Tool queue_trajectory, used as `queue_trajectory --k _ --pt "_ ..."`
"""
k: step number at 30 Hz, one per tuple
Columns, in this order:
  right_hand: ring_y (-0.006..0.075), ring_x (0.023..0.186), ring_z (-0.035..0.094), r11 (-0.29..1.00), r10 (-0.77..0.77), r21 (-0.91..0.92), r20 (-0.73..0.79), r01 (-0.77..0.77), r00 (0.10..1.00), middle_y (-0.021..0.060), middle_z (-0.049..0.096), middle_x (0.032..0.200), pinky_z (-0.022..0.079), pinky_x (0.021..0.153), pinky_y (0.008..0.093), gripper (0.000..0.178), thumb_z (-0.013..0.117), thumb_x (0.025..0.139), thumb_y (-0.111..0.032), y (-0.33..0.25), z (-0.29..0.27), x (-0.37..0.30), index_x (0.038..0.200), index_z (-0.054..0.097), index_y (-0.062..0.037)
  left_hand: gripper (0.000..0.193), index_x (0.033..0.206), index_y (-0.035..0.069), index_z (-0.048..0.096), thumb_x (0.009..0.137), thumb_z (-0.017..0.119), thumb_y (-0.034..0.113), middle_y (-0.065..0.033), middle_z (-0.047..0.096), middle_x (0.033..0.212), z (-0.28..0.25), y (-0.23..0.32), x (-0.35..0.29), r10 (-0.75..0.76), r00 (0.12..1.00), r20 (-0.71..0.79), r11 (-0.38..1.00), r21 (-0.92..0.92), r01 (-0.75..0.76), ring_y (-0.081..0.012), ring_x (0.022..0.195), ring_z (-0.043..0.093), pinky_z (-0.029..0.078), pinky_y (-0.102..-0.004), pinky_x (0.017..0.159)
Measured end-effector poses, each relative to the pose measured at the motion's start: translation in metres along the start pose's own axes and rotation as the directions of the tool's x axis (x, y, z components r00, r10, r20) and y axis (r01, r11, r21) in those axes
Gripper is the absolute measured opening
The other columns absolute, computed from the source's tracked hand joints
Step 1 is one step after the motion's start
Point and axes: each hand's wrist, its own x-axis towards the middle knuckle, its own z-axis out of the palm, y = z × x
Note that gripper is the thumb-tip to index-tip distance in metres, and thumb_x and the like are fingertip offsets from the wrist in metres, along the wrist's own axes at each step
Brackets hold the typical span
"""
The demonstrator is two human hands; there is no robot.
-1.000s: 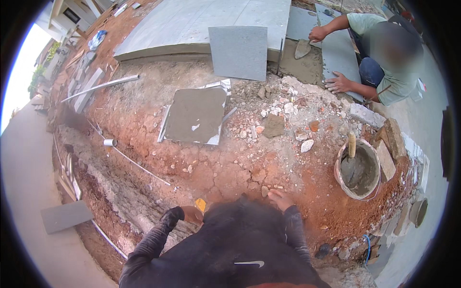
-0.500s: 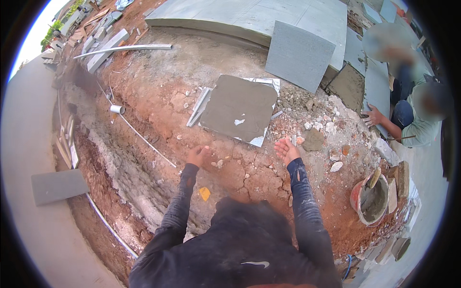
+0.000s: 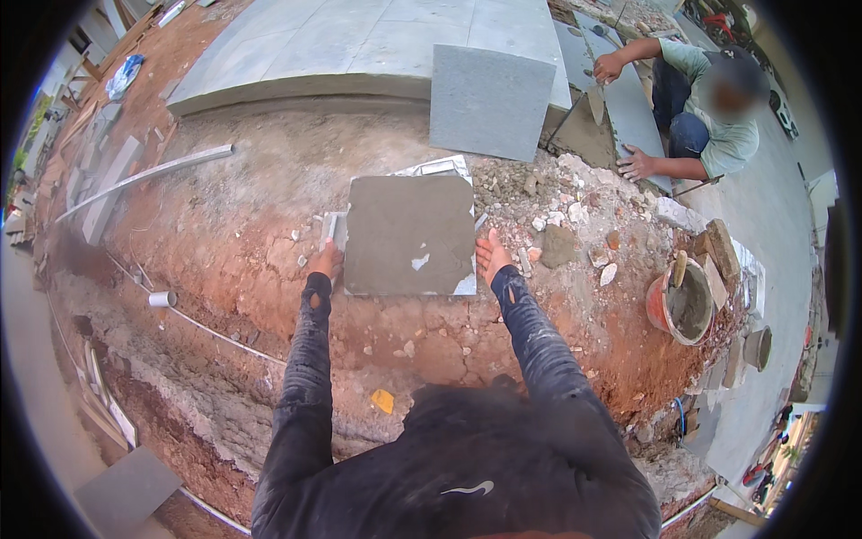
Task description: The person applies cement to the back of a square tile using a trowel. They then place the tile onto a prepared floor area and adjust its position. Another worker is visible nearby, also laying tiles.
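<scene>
A square tile lies in front of me, its upper face coated with grey mortar apart from a few bare white patches. At its left edge is my left hand, fingers stretched forward next to a pale metal profile piece. My right hand is open beside the right edge, palm turned toward the tile. Whether either hand touches the edge I cannot tell. More light profile pieces show under the tile's far side.
A grey tile leans against the raised tiled slab. At the right, a co-worker crouches over floor tiles with a trowel. Rubble and a mortar bucket stand right; a white pipe lies left.
Both my hands have moved forward to the sides of the mortar-coated tile. The view has shifted, and the co-worker's raised hand and trowel now show clearly.
</scene>
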Motion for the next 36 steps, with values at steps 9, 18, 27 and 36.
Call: queue_trajectory --k 9,18,27,36 --pt "0.0329 0.141 0.016 0.998 0.004 -0.062 -0.051 -0.007 0.999 0.0172 0.025 0.151 0.006 0.111 0.0517 0.093 0.041 0.08 -0.076 0.001 0.003 0.008 0.142 0.034 -0.0068 0.094 0.133 -0.005 0.042 0.08 0.05 0.072 -0.0194 0.046 0.136 0.031 0.009 0.021 -0.031 0.988 0.151 0.993 -0.104 0.047 -0.0315 0.124 0.043 0.036 -0.0463 0.099" --pt "0.0323 0.142 0.013 0.996 0.002 -0.085 -0.045 -0.006 0.999 0.0172 0.021 0.153 0.002 0.111 0.0524 0.098 0.042 0.078 -0.079 -0.005 0.016 -0.004 0.142 0.032 -0.0054 0.098 0.135 -0.006 0.039 0.077 0.054 0.073 -0.0216 0.041 0.139 0.03 0.009 0.018 -0.045 0.987 0.156 0.97 -0.228 0.081 -0.0351 0.129 0.036 0.031 -0.0464 0.104" --pt "0.0323 0.141 0.016 0.998 0.001 -0.062 -0.046 -0.004 0.999 0.017 0.022 0.152 0.005 0.111 0.0514 0.098 0.043 0.077 -0.078 0.002 0.01 0.004 0.142 0.032 -0.0053 0.099 0.135 -0.005 0.038 0.076 0.055 0.073 -0.021 0.041 0.139 0.032 0.015 0.005 -0.038 0.985 0.167 0.968 -0.24 0.078 -0.0332 0.13 0.035 0.03 -0.0459 0.105" --pt "0.0233 0.108 0.059 0.921 -0.248 -0.352 -0.199 0.167 0.948 0.0119 0.062 0.117 0.045 0.089 0.0404 0.053 0.059 0.088 -0.045 0.006 -0.005 0.007 0.125 0.057 -0.008 0.044 0.115 -0.003 0.059 0.092 0.058 0.036 -0.0067 0.064 0.1 -0.001 0.013 0.019 0.638 0.722 -0.267 0.77 0.202 -0.606 -0.0141 0.088 0.059 0.045 -0.026 0.078"
